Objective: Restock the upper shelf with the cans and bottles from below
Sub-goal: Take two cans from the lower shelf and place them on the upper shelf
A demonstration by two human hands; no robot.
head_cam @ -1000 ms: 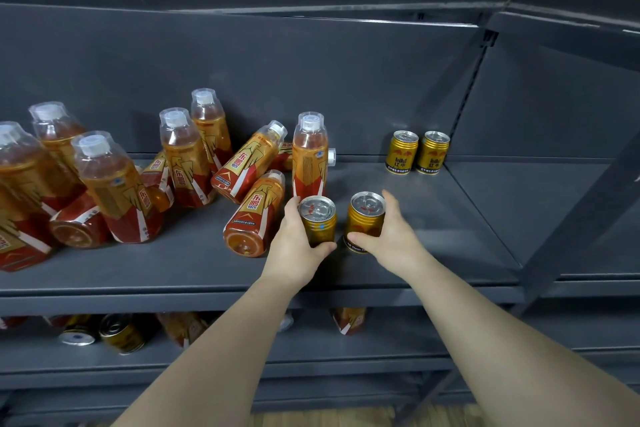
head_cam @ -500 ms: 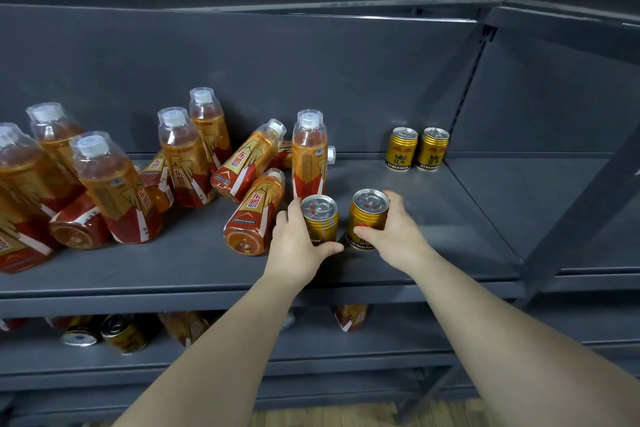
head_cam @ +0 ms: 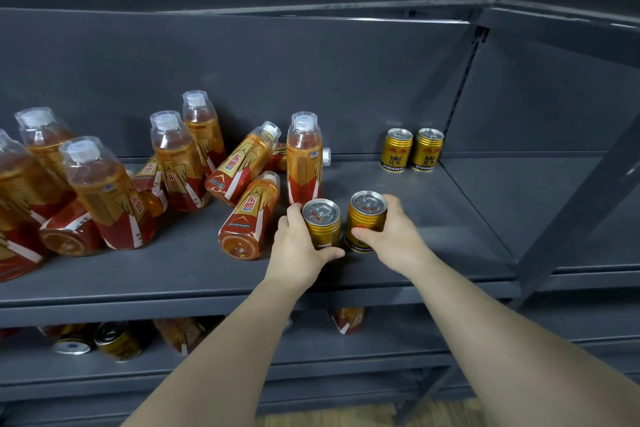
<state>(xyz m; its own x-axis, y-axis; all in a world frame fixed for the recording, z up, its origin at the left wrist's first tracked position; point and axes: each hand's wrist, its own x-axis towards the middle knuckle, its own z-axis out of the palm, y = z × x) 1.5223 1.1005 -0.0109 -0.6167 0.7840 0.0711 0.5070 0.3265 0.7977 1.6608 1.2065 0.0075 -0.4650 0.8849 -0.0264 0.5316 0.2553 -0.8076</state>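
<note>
Currently the left hand (head_cam: pixel 297 250) grips one Red Bull can (head_cam: pixel 322 224), the right hand (head_cam: pixel 396 239) a second can (head_cam: pixel 367 218), on the upper shelf (head_cam: pixel 436 215), where shoving forward could topple the upright Dongpeng bottle (head_cam: pixel 304 163) just beyond the left hand.

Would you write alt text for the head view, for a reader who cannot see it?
The left hand and right hand each grip an upright gold can, left can and right can, on a dark grey shelf. Orange bottles, some upright, some fallen, crowd its left; two back cans stand by the wall.
</note>
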